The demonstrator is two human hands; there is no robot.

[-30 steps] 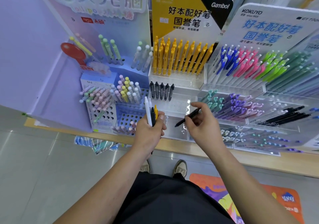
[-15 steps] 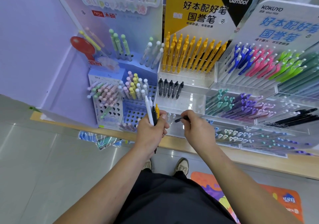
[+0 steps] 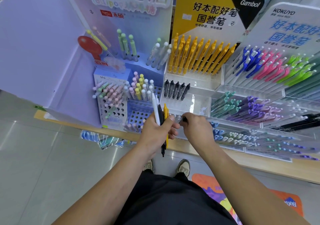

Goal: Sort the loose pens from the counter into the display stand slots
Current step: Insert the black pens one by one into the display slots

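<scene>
Left hand (image 3: pixel 156 133) gripping 3 pens (image 3: pixel 161 115), right hand (image 3: pixel 196 127) pinching black pen (image 3: pixel 183 119)

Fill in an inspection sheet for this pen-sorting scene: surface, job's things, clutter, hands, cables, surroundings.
Surface: wooden counter carrying display stands.
Job's things: white, black and yellow pens bunched together; one black pen at the clear acrylic stand, below five slotted black pens.
Clutter: plastic-wrapped packets under the counter edge.
Hands: left hand grips the bunch; right hand pinches the single pen.
Cables: nothing seen.
Surroundings: tiled floor, orange mat.
</scene>
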